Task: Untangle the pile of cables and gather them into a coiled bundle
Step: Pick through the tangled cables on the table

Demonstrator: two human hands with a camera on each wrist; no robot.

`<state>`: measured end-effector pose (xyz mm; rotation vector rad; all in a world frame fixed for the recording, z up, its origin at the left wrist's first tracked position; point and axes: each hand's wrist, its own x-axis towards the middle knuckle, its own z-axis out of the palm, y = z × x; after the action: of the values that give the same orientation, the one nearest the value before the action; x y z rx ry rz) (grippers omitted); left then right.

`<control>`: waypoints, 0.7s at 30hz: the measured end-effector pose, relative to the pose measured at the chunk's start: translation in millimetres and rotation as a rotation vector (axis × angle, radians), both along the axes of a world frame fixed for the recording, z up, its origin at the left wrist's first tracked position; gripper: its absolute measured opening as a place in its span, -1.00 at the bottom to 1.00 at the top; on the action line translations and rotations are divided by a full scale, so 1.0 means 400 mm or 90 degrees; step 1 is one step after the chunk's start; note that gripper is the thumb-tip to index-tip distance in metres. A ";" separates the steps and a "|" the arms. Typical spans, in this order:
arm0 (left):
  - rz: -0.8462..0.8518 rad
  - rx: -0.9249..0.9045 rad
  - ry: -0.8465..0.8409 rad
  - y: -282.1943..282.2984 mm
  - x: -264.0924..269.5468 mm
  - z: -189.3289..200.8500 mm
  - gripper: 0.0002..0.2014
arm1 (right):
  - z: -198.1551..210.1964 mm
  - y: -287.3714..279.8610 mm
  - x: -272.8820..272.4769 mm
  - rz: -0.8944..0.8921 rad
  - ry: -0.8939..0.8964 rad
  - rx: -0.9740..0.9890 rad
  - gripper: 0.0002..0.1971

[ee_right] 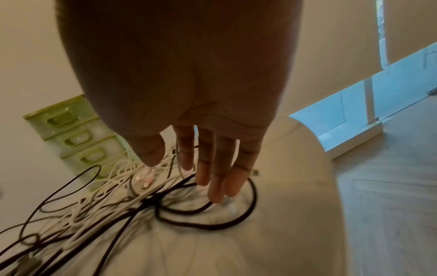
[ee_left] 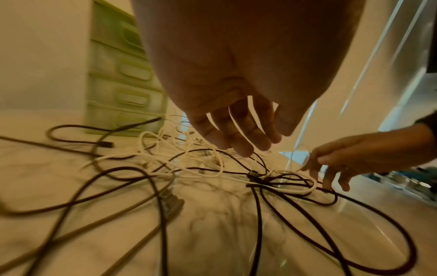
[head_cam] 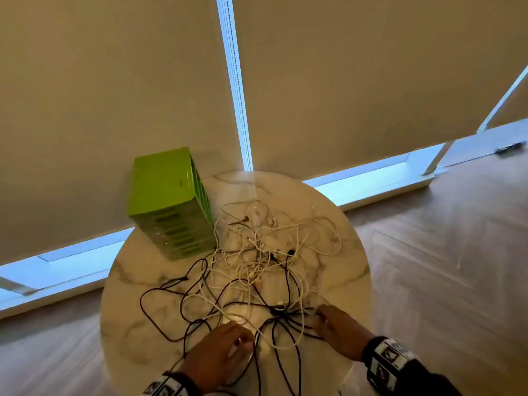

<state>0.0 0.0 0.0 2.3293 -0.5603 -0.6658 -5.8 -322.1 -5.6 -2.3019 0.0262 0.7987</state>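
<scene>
A loose tangle of thin white cables (head_cam: 257, 252) and thicker black cables (head_cam: 160, 292) is spread over a round marble table (head_cam: 137, 352). Several black loops meet in a knot (head_cam: 278, 311) near the front; the left wrist view shows this knot (ee_left: 254, 176) too. My left hand (head_cam: 228, 344) hovers over the near strands with relaxed, downward fingers (ee_left: 243, 138). A thin white strand crosses those fingers; whether they grip it is unclear. My right hand (head_cam: 328, 318) reaches in from the right, and its straight fingers (ee_right: 212, 186) touch a black loop (ee_right: 250, 205).
A green plastic drawer unit (head_cam: 168, 201) stands at the table's back left, touching the cable pile. Behind it are drawn beige blinds and a low window sill (head_cam: 371, 178). Wooden floor (head_cam: 443, 267) surrounds the table, whose right edge lies just beyond my right hand.
</scene>
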 end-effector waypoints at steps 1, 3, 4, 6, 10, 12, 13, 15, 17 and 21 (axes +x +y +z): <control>-0.032 0.017 -0.049 -0.022 0.033 -0.005 -0.68 | -0.019 0.022 0.012 0.002 -0.011 -0.003 -0.77; -0.061 0.063 -0.099 -0.071 0.094 -0.025 -0.67 | -0.059 0.060 0.028 0.016 -0.016 -0.024 -0.74; -0.054 0.060 -0.113 -0.092 0.126 -0.042 -0.66 | -0.066 0.079 0.033 0.020 -0.011 -0.043 -0.73; -0.045 0.072 -0.141 -0.128 0.179 -0.066 -0.61 | -0.075 0.081 0.053 0.008 -0.016 -0.098 -0.70; 0.016 0.209 -0.139 -0.172 0.284 -0.117 -0.72 | -0.059 0.003 0.152 -0.147 -0.071 -0.218 -0.77; 0.053 0.288 -0.145 -0.182 0.313 -0.144 -0.70 | -0.044 -0.031 0.193 -0.206 -0.089 -0.214 -0.78; 0.081 0.300 -0.146 -0.184 0.326 -0.152 -0.70 | -0.033 -0.038 0.208 -0.209 -0.113 -0.192 -0.76; 0.140 0.290 -0.131 -0.187 0.343 -0.160 -0.67 | -0.013 -0.029 0.227 -0.177 -0.192 -0.134 -0.72; 0.163 0.294 -0.112 -0.191 0.351 -0.166 -0.62 | -0.001 0.006 0.240 -0.105 -0.243 -0.096 -0.74; 0.157 0.293 -0.128 -0.192 0.343 -0.164 -0.71 | -0.024 0.093 0.261 0.051 -0.176 -0.035 -0.90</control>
<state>137.1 -77.0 -65.8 2.8582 -0.2099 -0.4819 98.7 -284.7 -15.2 -2.4600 -0.1702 0.5169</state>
